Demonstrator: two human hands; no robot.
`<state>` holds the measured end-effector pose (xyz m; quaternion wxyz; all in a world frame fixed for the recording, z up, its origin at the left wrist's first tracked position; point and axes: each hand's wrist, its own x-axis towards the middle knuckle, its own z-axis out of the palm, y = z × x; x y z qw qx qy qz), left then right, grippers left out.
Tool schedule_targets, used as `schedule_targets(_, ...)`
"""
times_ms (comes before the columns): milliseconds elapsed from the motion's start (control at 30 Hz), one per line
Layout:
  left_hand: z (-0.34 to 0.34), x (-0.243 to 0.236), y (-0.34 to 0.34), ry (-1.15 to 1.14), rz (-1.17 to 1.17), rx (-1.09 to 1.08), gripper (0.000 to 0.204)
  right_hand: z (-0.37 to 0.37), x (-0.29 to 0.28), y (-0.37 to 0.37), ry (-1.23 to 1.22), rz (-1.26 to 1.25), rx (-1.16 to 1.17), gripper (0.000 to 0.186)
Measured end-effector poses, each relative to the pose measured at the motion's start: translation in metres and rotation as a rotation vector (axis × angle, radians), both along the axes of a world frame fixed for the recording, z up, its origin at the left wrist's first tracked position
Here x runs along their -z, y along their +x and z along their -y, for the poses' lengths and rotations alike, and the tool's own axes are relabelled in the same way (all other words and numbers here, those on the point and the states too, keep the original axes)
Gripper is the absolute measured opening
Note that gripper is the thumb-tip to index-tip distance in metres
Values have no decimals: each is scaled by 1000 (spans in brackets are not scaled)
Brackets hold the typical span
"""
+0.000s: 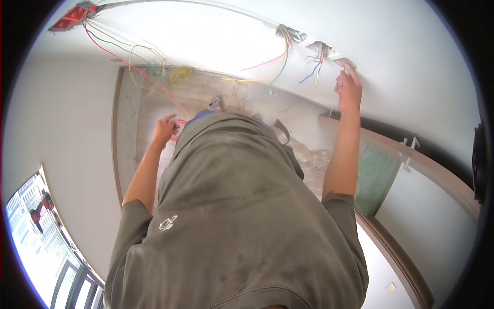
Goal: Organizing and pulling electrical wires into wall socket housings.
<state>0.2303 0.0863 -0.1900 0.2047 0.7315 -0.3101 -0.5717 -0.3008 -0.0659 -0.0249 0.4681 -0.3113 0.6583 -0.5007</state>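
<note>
My left hand (165, 129) is closed on a coil of red wire (178, 130) beside my hip. A red strand (146, 77) climbs from there to a red wall box (74, 16) at the far left. My right hand (350, 90) is raised to the wall on the right. Its index finger stretches to the rightmost opening (339, 61) while other fingers are bent; I make out nothing held in it. Just left of it, short blue, red and yellow wires (318, 59) hang from another opening. Further left, a box opening (289, 33) lets out pink, yellow and green wires (282, 64).
A coil of yellow wire (181, 76) hangs low against the wall, near loose green and yellow strands. Dusty debris (311, 159) covers the floor. To the right stands a door frame (396, 252) and a panel with a handle (413, 143). A window (43, 242) is at left.
</note>
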Motion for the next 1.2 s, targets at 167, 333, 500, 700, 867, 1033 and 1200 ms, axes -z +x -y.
schedule_targets(167, 94, -137, -121, -390, -117, 418, 34, -4, -8, -18, 3, 61, -170, 42)
schedule_targets(333, 155, -220, -282, -443, -433, 764, 39, 1, 14, -25, -75, 213, -48, 39)
schedule_targets(500, 205, -189, -363, -352, -476, 500, 44, -2, 13, 0, -104, 80, 85, 32)
schedule_targets(700, 228, -186, -380, -225, -416, 532, 35, -3, 17, -15, -111, 158, -17, 29)
schedule_targets(867, 231, -192, -389, -224, -225, 627, 25, 2, 14, -19, -173, 83, -62, 29)
schedule_targets(1033, 231, -189, -390, -209, -208, 552, 22, 4, 18, -20, -176, 153, -58, 28)
schedule_targets(1200, 232, -184, -386, -166, -357, 508, 19, 3, 21, -23, -176, 122, -76, 28)
